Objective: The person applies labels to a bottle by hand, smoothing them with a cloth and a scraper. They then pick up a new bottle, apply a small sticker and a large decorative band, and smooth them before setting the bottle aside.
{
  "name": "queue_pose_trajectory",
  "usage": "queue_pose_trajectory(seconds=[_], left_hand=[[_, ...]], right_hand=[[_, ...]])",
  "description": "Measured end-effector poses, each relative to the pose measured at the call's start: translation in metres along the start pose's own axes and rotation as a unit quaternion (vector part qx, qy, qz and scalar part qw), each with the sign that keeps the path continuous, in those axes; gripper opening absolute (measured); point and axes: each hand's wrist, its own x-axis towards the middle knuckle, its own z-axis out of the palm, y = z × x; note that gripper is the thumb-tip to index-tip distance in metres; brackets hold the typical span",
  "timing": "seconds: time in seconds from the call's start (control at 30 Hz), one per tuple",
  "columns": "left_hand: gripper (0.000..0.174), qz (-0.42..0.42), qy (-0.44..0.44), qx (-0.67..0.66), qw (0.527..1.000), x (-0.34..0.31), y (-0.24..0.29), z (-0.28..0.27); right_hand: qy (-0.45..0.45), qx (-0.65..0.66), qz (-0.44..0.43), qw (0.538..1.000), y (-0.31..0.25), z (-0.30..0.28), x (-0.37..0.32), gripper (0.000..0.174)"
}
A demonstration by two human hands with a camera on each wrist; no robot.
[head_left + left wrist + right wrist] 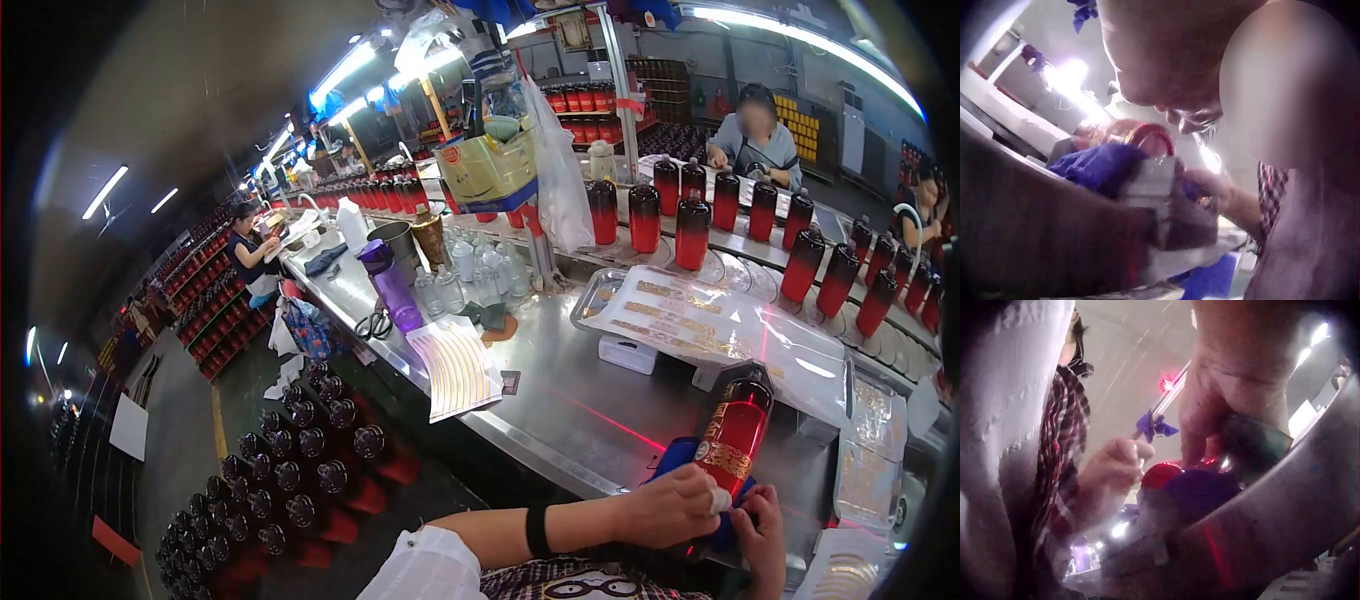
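Observation:
A glossy red and black bottle (744, 415) lies tilted on a blue cloth (680, 455), with a gold patterned band (724, 458) round its side. My left hand (672, 507), a black strap at its wrist, is over the bottle's lower part. Its curled fingers pinch a small white thing (720, 500) against the red surface; the kind of thing is hard to tell. Beside the bottle's lower end, my right hand (762, 535) grips it with bent fingers. In the right wrist view, that hand's fingers (1194, 447) reach down to the bottle (1161, 475).
Behind the bottle, a tray (590, 300) carries sheets of gold decals (680, 310). A striped sheet (455, 370), scissors (374, 325) and a purple bottle (390, 285) lie leftward. Several red bottles (693, 235) line the conveyor. A person (755, 140) sits across from me.

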Motion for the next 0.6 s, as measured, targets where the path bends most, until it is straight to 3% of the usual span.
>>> queue_pose_trajectory(seconds=[0.07,0.1,0.13,0.2,0.23,0.27,0.3,0.37,0.43,0.6], left_hand=[[0.016,-0.098,0.043,-0.145,0.984,0.008,0.005,-0.026],[0.016,-0.157,0.077,-0.245,0.954,0.012,0.007,-0.047],[0.017,-0.216,0.111,-0.339,0.909,0.016,0.011,-0.072],[0.015,-0.282,0.214,-0.562,0.748,0.035,0.043,-0.143],[0.028,-0.093,0.226,-0.558,0.793,0.033,0.03,-0.151],[0.042,0.038,0.175,-0.573,0.8,0.045,0.027,-0.171],[0.044,0.1,0.196,-0.58,0.784,0.05,0.039,-0.179],[0.042,0.151,0.166,-0.574,0.788,0.065,0.057,-0.198],[0.039,0.149,0.09,-0.564,0.807,0.076,0.059,-0.211],[0.038,0.149,0.042,-0.569,0.808,0.077,0.057,-0.21]], right_hand=[[0.006,0.006,-0.003,1.0,0.002,0.001,0.0,0.024],[0.003,0.038,0.018,0.999,-0.001,0.001,-0.001,0.025],[-0.002,0.071,0.038,0.997,-0.008,0.001,0.0,0.025],[-0.011,0.065,0.044,0.997,-0.015,0.0,0.001,0.028],[-0.012,0.062,0.045,0.997,-0.012,0.0,0.001,0.03],[-0.012,0.061,0.046,0.997,-0.01,0.0,0.002,0.032],[-0.008,0.069,0.053,0.996,-0.009,0.001,0.002,0.032],[-0.009,0.063,0.039,0.997,-0.005,0.0,0.002,0.031],[-0.011,0.057,0.039,0.998,-0.005,0.0,0.002,0.032],[-0.011,0.057,0.039,0.998,-0.007,-0.001,0.003,0.033]])
